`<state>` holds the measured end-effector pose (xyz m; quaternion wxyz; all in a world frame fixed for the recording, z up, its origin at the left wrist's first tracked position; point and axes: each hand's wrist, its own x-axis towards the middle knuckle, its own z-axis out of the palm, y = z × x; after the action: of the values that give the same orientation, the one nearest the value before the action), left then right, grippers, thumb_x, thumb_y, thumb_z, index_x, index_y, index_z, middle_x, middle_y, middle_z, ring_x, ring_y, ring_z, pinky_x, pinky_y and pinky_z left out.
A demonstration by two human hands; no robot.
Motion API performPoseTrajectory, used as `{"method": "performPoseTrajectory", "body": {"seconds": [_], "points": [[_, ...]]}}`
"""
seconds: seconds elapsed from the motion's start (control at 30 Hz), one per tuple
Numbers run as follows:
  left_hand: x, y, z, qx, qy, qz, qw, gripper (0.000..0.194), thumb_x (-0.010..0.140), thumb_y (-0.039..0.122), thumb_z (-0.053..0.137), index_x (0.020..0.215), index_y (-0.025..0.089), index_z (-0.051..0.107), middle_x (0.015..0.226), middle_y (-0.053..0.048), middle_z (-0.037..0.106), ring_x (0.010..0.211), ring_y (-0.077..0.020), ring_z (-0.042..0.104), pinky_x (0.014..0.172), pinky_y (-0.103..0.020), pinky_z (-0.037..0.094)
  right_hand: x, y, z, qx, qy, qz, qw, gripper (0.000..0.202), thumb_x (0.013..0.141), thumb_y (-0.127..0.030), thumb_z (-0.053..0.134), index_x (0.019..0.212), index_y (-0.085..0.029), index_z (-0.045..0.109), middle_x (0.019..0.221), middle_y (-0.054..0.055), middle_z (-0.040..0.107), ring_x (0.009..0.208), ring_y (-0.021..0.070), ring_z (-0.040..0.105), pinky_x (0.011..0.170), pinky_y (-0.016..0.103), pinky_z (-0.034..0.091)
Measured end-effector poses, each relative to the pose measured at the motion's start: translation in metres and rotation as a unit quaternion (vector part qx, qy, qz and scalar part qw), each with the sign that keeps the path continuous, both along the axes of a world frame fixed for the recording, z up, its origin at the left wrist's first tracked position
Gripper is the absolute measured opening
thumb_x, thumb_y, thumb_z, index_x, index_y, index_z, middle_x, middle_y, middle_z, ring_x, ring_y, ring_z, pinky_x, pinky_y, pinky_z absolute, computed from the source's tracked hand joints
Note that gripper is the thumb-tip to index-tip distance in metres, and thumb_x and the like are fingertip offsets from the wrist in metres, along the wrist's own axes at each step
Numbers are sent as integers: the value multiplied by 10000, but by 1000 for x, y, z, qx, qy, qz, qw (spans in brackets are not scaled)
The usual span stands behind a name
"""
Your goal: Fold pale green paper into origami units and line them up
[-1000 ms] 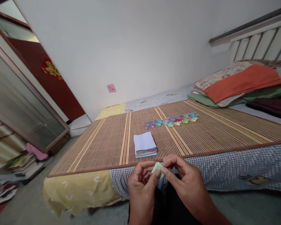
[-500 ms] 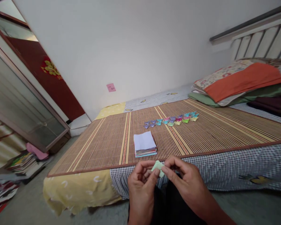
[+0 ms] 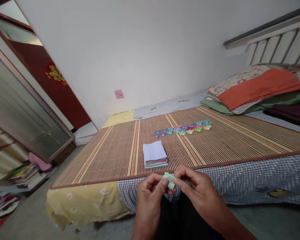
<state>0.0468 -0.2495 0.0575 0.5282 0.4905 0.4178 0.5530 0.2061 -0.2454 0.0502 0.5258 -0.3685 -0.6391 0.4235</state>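
Observation:
A small pale green piece of folded paper (image 3: 170, 180) is pinched between both hands, in front of the bed's near edge. My left hand (image 3: 151, 200) grips its left side with thumb and fingers. On the right side, my right hand (image 3: 200, 190) pinches it between thumb and forefinger. Beyond the hands, a stack of paper sheets (image 3: 155, 152), white on top with coloured edges below, lies on the striped mat (image 3: 110, 156). Farther back, several small folded paper pieces (image 3: 183, 128) in purple, blue, pink, green and yellow sit in rows.
Pillows and folded bedding (image 3: 260, 87) lie at the right rear of the bed. A pink note (image 3: 119, 94) is on the wall. At the left, books (image 3: 25, 175) are piled low beside a glass-panelled door (image 3: 32, 100).
The green paper has tilted slightly between my fingers. My left thumb now lies over its left part, and my left hand has shifted slightly.

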Motion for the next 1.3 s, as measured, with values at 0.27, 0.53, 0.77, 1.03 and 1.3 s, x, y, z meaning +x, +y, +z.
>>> {"method": "performPoseTrajectory", "body": {"seconds": [0.27,0.53,0.77,1.03,1.3], "points": [[2,-2,-6,53,57,32,996,257,847,391,764,769,147,746,699,-29,703,672,-154,622,663,-241,494,-2,0,0,-5,0,8,1000,279,981,-403,592,806,-191,644,765,11,646,750,178,625,708,288,478],[5,0,-8,37,39,26,998,277,807,395,804,738,147,700,673,-8,675,647,-128,586,652,-222,467,0,0,-1,14,-11,6,1000,277,998,-358,561,795,-192,650,778,5,642,766,166,626,732,272,465],[3,-1,-2,8,56,-13,998,293,816,400,793,729,150,669,662,-16,670,634,-138,592,634,-230,461,5,1,0,-25,-46,6,999,264,959,-393,597,780,-199,601,699,-26,577,666,146,545,620,256,424],[6,1,-6,21,82,-36,996,296,872,406,733,741,142,709,658,-22,666,645,-153,603,645,-241,472,1,1,1,23,-48,-31,998,253,980,-332,533,767,-202,575,740,-9,556,695,154,565,636,262,455],[6,-2,-7,17,57,-58,997,320,928,414,671,761,142,696,698,-43,704,679,-165,639,708,-265,490,5,5,-6,-33,28,4,999,274,981,-400,571,799,-197,586,716,-15,578,671,152,594,642,272,487]]}}
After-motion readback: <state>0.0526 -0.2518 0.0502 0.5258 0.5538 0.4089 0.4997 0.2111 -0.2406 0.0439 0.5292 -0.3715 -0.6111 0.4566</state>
